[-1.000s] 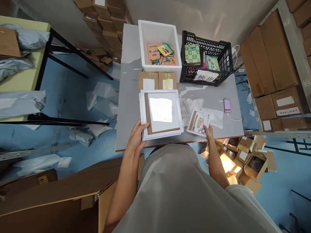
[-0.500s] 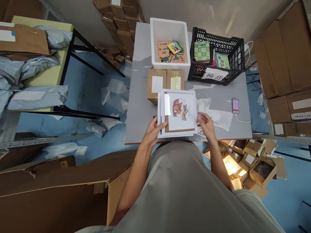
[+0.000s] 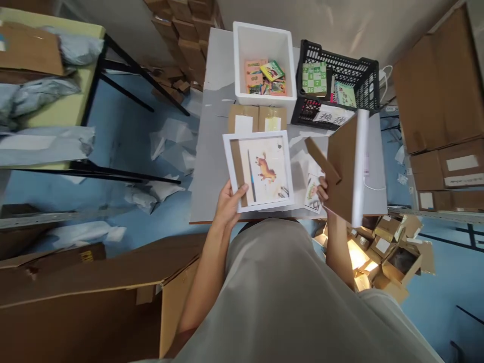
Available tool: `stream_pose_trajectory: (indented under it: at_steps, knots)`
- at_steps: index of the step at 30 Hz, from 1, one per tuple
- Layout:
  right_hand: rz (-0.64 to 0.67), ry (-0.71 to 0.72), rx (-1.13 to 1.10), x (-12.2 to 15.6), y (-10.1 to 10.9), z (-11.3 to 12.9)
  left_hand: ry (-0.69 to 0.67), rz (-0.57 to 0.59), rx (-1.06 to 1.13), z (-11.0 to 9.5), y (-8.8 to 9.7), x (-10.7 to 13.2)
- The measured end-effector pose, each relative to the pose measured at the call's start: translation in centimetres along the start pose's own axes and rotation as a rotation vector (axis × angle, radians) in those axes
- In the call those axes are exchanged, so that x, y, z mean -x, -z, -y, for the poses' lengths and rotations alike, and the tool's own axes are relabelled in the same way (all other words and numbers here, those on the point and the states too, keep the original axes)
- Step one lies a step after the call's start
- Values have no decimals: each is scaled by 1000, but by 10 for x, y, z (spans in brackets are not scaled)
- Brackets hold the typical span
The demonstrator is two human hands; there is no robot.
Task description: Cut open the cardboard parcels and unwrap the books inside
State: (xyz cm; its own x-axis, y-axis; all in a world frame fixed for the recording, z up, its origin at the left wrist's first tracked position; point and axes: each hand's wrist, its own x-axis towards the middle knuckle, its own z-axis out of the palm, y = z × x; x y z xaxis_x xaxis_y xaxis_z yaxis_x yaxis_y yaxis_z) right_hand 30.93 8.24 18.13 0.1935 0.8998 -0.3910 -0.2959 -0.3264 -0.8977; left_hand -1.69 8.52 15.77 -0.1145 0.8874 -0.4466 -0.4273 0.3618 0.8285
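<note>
My left hand grips the lower left corner of a white picture frame showing a small brown animal print, held flat over the near edge of the grey table. My right hand is closed on a second frame, raised and turned so its brown back with a folding stand faces me. A small card with a coloured picture lies on the table under my right hand.
A taped cardboard box sits behind the frames. Further back stand a white foam box with colourful booklets and a black plastic crate with books. Cardboard boxes line the right shelf and the floor; plastic bags litter the blue floor at left.
My right hand lifted the top frame off the stack and swung it up to the right, back side showing. The frame beneath, with a different animal print, is now exposed in my left hand.
</note>
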Motion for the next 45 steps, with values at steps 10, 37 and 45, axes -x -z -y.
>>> stream_pose_trajectory:
  at_steps: [10,37,45]
  knots:
    - [331,-196,-912,7,-8,-42,25,-33,22,-3,0,-2]
    - [-568,3,83,-44,141,-82,-41,-100,-19,-3,19,-9]
    - [-621,-120,452,-57,118,-128,21,-16,-54,-8,-10,-1]
